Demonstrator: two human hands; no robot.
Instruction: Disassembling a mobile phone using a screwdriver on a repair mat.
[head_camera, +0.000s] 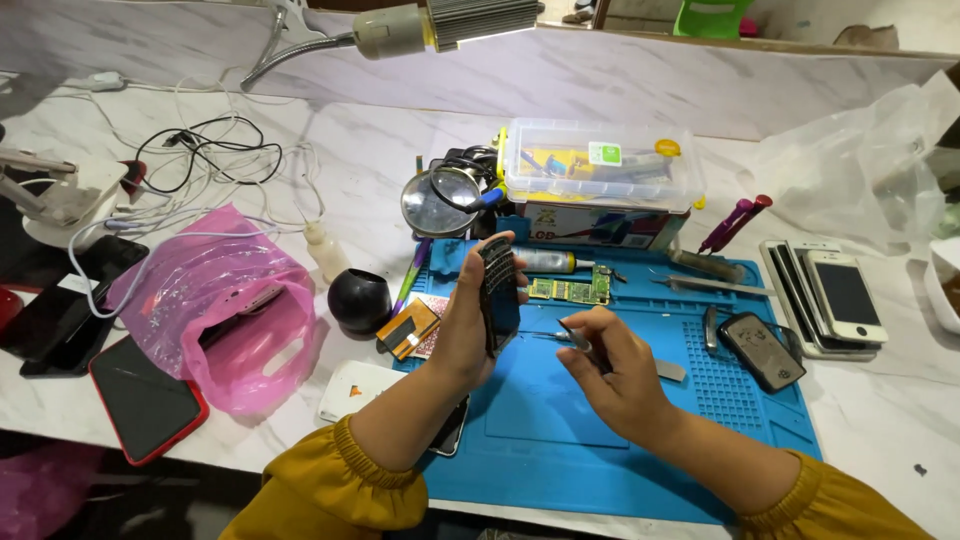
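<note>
So your left hand (468, 330) grips the keypad phone (499, 292) above the blue mat (560, 440), right hand (612, 375) pinching tweezers (580, 340); circuit board (570, 290) already out, reassembly left.

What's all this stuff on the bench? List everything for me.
mat: 1, blue, centre
keypad phone: 1, black, in left hand
tool: 1, metal, in right hand
circuit board: 1, green, mat top
box: 1, clear, behind mat
magnifier: 1, silver, left of box
bag: 1, pink, left
red phone: 1, left edge
white phones: stack, right
lamp: 1, overhead
left hand: grips phone
right hand: pinches tool
</note>
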